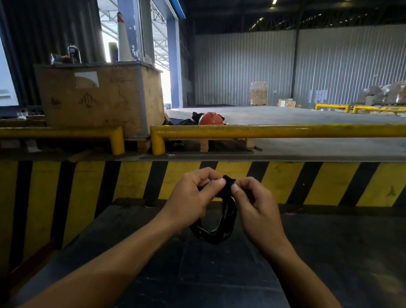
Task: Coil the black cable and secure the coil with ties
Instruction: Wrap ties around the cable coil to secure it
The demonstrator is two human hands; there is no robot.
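The black cable [223, 224] is wound into a small glossy coil that hangs in the air between my hands, above a dark table top [204, 284]. My left hand [195, 197] pinches the top of the coil from the left, thumb forward. My right hand [254, 205] pinches the same spot from the right. Between the two thumbs sits a small black tie [228, 182] wrapped around the top of the coil. Whether the tie is fastened is hidden by my fingers.
A yellow and black striped dock wall [323, 181] stands just beyond the table. Yellow guard rails [291, 131] run along its top. A wooden crate [100, 95] stands at the left, an orange helmet [210, 119] behind the rail.
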